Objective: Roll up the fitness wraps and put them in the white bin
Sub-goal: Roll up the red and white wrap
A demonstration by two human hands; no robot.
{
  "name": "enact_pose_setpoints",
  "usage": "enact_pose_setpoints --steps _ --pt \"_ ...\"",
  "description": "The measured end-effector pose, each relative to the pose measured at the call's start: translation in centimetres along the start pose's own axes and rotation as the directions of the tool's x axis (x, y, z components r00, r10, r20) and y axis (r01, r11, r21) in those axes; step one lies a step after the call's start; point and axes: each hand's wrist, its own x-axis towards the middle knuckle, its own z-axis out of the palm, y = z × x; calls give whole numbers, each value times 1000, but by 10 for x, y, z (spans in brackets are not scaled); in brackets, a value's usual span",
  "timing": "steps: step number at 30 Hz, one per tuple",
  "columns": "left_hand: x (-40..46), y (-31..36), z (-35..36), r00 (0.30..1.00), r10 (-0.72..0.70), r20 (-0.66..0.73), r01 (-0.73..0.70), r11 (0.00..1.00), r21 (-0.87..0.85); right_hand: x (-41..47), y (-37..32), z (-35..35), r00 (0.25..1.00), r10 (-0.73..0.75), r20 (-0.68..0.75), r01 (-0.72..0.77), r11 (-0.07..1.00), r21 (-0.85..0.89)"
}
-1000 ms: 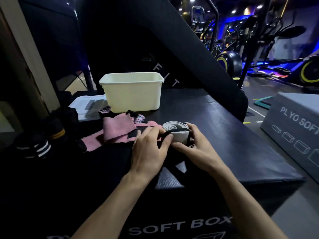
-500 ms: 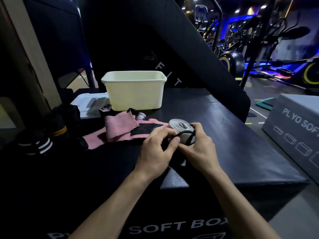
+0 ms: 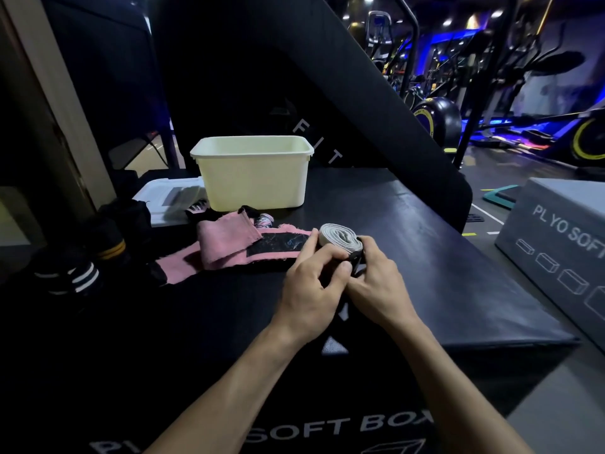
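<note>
Grey wrap (image 3: 340, 240): rolled, spiral end up, long axis left-right, mid-desk.
Hands: left hand (image 3: 312, 291) and right hand (image 3: 376, 283) both pinch the roll.
Pink wrap (image 3: 229, 250): flat, unrolled, left of roll.
White bin (image 3: 253, 175): upright near desk's (image 3: 442, 273) far edge.

Your hands (image 3: 347, 283) have rolled the grey wrap (image 3: 340, 239) tighter, uncovering the pink wrap's (image 3: 229, 247) black patch at nine o'clock.
</note>
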Motion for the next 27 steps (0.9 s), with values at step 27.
enact_pose_setpoints --steps 27 --pt "6 -1 -34 985 55 165 -41 996 -85 18 29 -8 977 -186 104 139 927 348"
